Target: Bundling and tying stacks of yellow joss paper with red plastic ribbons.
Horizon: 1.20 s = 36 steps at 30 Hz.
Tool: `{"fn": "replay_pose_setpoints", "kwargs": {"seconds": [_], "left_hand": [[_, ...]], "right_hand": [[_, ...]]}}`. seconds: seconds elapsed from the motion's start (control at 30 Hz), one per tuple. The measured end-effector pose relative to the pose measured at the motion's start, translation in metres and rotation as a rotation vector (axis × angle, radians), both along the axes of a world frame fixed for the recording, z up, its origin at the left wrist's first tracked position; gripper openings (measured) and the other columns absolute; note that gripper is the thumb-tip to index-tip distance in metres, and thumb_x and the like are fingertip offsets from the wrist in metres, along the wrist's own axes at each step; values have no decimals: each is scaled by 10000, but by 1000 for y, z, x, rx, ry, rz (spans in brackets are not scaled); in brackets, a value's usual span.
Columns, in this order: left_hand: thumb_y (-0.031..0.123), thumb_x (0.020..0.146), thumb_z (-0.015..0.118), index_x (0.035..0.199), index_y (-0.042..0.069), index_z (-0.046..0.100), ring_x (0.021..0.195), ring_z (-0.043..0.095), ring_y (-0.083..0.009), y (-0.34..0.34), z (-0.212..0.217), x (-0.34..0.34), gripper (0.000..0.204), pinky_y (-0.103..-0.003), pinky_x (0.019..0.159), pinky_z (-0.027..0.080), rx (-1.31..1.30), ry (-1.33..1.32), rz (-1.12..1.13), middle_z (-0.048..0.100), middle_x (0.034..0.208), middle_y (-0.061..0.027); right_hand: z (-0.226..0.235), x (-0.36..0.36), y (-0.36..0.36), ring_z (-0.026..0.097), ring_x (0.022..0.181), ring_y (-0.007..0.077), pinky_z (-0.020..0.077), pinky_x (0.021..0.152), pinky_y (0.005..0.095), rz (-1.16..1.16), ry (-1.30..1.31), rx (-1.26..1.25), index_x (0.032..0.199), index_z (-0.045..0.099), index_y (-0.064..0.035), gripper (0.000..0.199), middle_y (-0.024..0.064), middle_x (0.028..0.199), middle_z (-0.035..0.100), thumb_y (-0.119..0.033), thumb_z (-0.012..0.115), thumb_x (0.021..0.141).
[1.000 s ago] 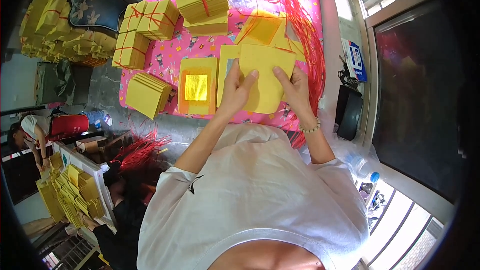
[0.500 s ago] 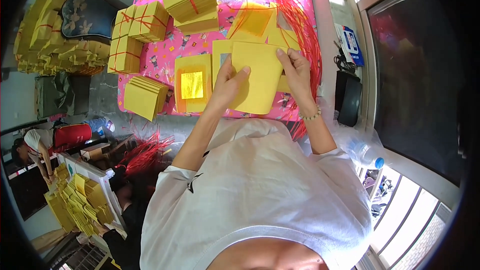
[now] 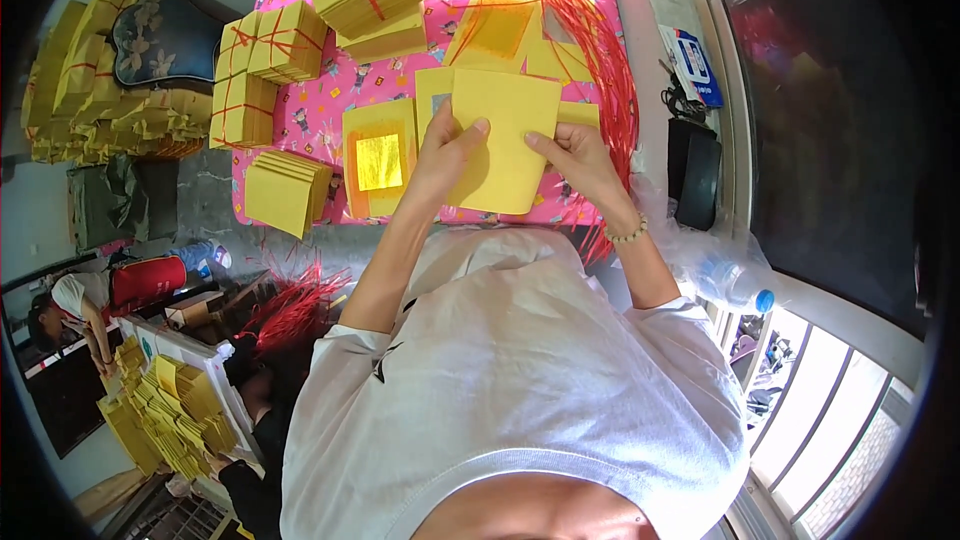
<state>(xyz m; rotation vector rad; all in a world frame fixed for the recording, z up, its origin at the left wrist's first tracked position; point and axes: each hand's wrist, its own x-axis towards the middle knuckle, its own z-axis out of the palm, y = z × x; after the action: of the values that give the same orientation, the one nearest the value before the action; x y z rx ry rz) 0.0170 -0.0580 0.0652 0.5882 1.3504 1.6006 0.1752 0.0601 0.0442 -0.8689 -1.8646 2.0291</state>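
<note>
A plain yellow paper (image 3: 503, 140), matte and roughly rectangular, its bottom edge gently bowed and a shadow across its face, is held at the wearer's 12 o'clock, over the pink cloth (image 3: 372, 83). The left hand (image 3: 443, 162) grasps its 9 o'clock edge, thumb on the face; the right hand (image 3: 585, 166) pinches its 3 o'clock edge. Half a second earlier, the right thumb was at the 1 o'clock corner; it now sits lower, while the left grip holds its place. A gold-squared sheet (image 3: 380, 162) lies at the paper's 9 o'clock.
</note>
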Motion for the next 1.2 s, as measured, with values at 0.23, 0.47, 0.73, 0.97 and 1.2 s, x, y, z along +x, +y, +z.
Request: {"fn": "replay_pose_setpoints", "kwargs": {"seconds": [0.23,0.47,0.73,0.97,1.2], "left_hand": [[90,909,539,1278,22,458,1065,564,-157,3,-7,-4,383,-294,909,433,-22,-97,-1,588,1187,-77],[58,908,524,1261,13,460,1075,554,-173,14,-14,-9,361,-308,913,432,-72,-127,-35,582,1183,-87],[44,910,509,1229,-7,480,1026,583,-187,25,-34,-15,324,-314,883,456,-49,-234,-64,593,1154,-97],[45,901,525,1220,-5,480,1015,583,-187,27,-36,-16,326,-314,868,462,-65,-220,-47,596,1131,-102],[63,900,539,1200,29,456,940,588,-149,27,-34,-12,313,-287,797,472,31,-65,52,605,1073,-75]], "right_hand": [[0,1,-6,474,575,7,357,487,192,-58,32,-61,937,685,25,279,-18,721,633,-245,630,898],[3,3,-6,592,653,58,480,575,208,-67,-27,-91,959,670,37,276,30,789,668,-228,622,901],[-3,6,-6,636,653,73,508,556,205,-80,-56,-94,958,673,6,269,23,782,673,-250,604,911],[-13,14,-11,629,699,82,533,614,232,-64,-62,-143,982,665,23,270,34,826,672,-230,615,903],[-28,20,-16,614,729,59,527,616,207,-37,-95,-125,1000,668,-22,220,11,863,669,-211,627,894]]}}
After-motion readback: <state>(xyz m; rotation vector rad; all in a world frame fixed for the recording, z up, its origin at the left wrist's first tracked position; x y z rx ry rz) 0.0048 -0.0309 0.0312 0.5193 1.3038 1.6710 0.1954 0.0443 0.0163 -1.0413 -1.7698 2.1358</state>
